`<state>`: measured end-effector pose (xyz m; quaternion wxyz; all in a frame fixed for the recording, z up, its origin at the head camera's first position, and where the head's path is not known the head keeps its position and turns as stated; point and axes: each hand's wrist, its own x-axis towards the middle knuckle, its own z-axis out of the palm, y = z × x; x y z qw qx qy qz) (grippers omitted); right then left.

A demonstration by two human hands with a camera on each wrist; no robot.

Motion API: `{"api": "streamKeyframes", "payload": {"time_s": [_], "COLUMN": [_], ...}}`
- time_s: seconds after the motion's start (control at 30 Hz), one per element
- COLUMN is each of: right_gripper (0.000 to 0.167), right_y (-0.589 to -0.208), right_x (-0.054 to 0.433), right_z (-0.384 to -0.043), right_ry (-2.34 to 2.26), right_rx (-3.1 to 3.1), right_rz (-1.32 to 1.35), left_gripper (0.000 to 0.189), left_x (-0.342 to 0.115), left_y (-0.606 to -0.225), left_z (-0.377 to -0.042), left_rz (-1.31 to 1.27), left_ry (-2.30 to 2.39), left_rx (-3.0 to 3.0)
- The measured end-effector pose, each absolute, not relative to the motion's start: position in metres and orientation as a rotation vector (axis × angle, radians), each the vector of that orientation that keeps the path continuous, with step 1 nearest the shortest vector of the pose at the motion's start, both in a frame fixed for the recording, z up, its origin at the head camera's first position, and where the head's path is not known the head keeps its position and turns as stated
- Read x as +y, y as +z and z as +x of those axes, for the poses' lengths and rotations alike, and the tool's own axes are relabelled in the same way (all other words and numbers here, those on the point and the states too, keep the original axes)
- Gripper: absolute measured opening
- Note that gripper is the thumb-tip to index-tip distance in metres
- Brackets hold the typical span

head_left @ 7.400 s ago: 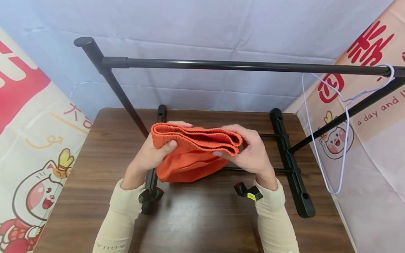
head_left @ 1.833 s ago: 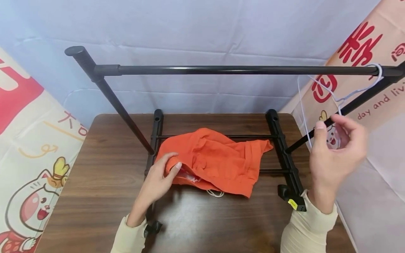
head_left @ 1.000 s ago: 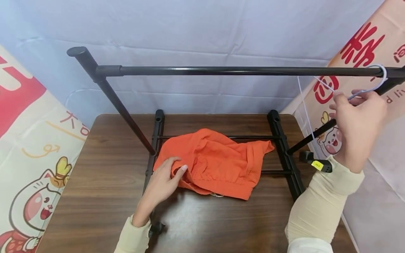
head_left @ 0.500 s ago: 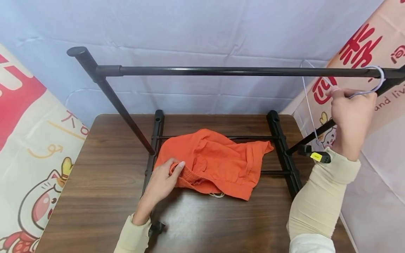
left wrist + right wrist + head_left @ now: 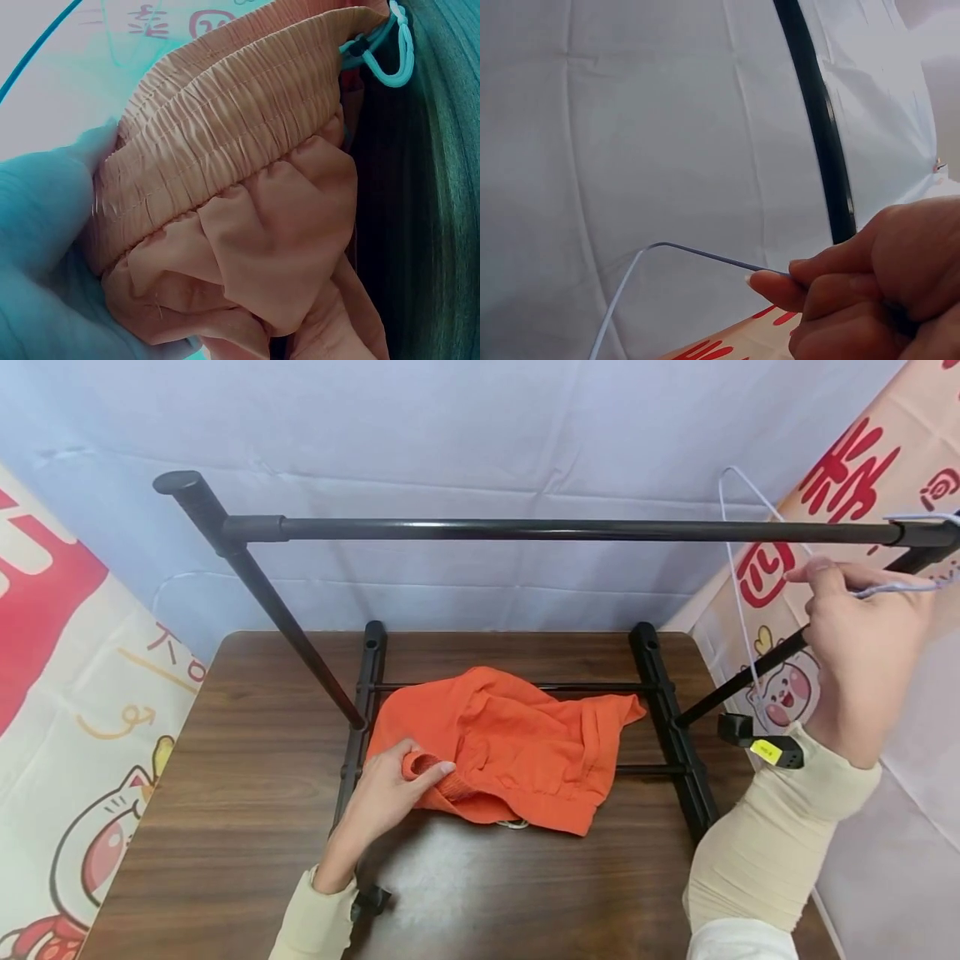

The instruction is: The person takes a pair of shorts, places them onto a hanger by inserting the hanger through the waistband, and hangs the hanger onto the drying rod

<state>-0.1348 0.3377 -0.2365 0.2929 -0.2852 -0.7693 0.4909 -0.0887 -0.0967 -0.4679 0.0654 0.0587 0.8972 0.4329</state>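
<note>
R hand (image 5: 866,647) grips hanger (image 5: 705,254), L hand (image 5: 382,797) pinches orange shorts (image 5: 517,743) at waistband (image 5: 225,127); tilted hanger cld snag on rack bar (image 5: 480,529).

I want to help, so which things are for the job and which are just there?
For the job, it seems:
orange garment, in the left grip
pale hanger, in the right grip
black rack, probably

Just there:
brown table
cartoon sheets
pale backdrop
</note>
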Motion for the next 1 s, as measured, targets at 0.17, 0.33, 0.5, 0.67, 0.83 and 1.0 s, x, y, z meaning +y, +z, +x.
{"api": "streamKeyframes", "payload": {"time_s": [0.17,0.33,0.5,0.67,0.83,1.0], "right_gripper": [0.018,0.017,0.018,0.031,0.036,0.03], "right_y": [-0.243,-0.261,-0.286,-0.298,-0.305,-0.318], "right_x": [0.332,0.322,0.312,0.304,0.297,0.286], "right_z": [-0.123,-0.107,-0.092,-0.083,-0.079,-0.071], "right_ry": [1.276,1.376,1.583,1.421,1.439,1.748], "right_rx": [-2.11,-2.192,-2.201,-2.453,-2.55,-2.427], "right_rz": [-0.794,-0.725,-0.552,-0.498,-0.439,-0.253], "left_gripper": [0.045,0.04,0.039,0.041,0.038,0.035], "left_x": [-0.097,-0.098,-0.099,-0.099,-0.099,-0.096], "left_y": [-0.467,-0.468,-0.466,-0.463,-0.46,-0.455], "left_z": [-0.089,-0.089,-0.09,-0.091,-0.092,-0.093], "left_rz": [0.181,0.226,0.249,0.257,0.244,0.235], "left_ry": [1.298,1.286,1.281,1.288,1.312,1.335], "left_rx": [2.687,2.699,2.694,2.682,2.656,2.633]}}
